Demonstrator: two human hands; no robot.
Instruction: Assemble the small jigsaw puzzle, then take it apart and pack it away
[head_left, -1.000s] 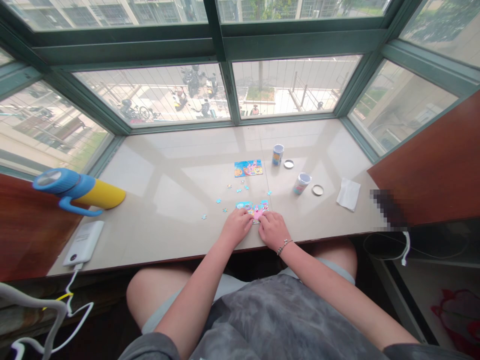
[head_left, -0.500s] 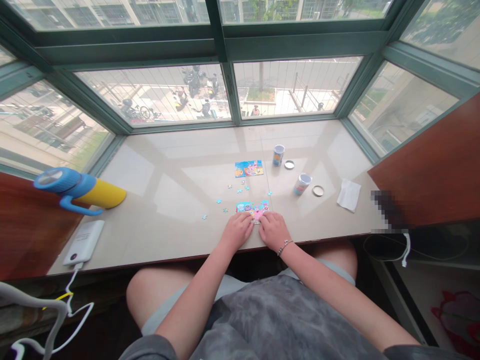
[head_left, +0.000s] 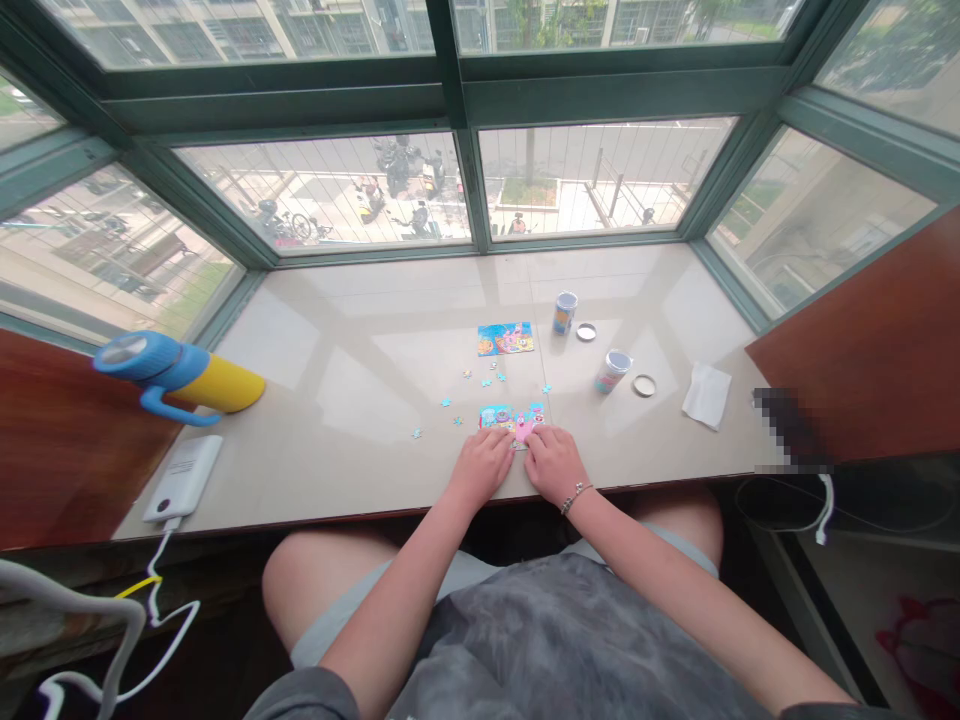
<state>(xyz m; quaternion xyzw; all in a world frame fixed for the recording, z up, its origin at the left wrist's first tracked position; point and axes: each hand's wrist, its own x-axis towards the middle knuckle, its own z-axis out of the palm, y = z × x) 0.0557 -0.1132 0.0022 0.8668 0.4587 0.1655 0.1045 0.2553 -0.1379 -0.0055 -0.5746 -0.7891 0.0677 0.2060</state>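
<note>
A small, partly joined jigsaw [head_left: 513, 414] in blue and pink lies near the front edge of the pale sill top [head_left: 360, 460]. My left hand [head_left: 486, 466] rests on its near left edge with the fingers bent and pressed down. My right hand [head_left: 553, 463], with a bracelet at the wrist, presses on the near right edge, fingertips by a pink part. Several loose blue pieces [head_left: 480, 379] lie scattered just beyond it. A second, whole puzzle picture [head_left: 506, 338] lies farther back.
Two small open tubs [head_left: 564, 312] [head_left: 613, 370] stand to the right, each with a round lid [head_left: 586, 331] [head_left: 643, 385] beside it. A white tissue [head_left: 706, 394] lies farther right. At the left are a yellow-and-blue torch [head_left: 180, 375] and a white power bank [head_left: 184, 478] with its cable. Windows enclose the sill.
Both hands stay on the near puzzle with only slight finger shifts. The view has drifted a little to the left.
</note>
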